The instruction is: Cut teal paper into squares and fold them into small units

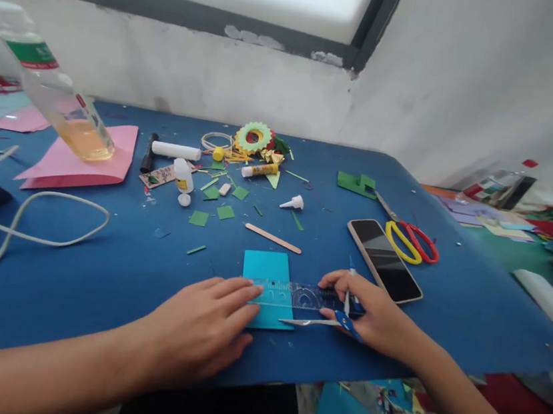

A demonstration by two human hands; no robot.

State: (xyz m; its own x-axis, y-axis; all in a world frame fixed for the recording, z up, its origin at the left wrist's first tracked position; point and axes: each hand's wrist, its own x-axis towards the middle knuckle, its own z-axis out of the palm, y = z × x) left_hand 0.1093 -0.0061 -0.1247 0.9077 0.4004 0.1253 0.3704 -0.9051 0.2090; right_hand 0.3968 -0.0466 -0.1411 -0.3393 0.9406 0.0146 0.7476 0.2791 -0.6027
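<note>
A light blue paper square [266, 267] lies near the front edge of the blue table [96, 279]. A clear plastic ruler [296, 296] rests across its lower part. My left hand [201, 329] lies flat, fingers stretched, pressing the ruler's left end and the paper. My right hand [377, 315] is closed round a blue compass [338, 319] whose metal point reaches left along the ruler's lower edge, with a pen tip showing above the fingers.
A phone [384, 258] and yellow-and-red scissors [411, 240] lie to the right. A wooden stick [273, 237], green scraps [213, 209], glue bottles [183, 175], a paper flower [253, 137], pink paper [109, 170], a plastic bottle [62, 103] and a white cable [28, 217] lie behind.
</note>
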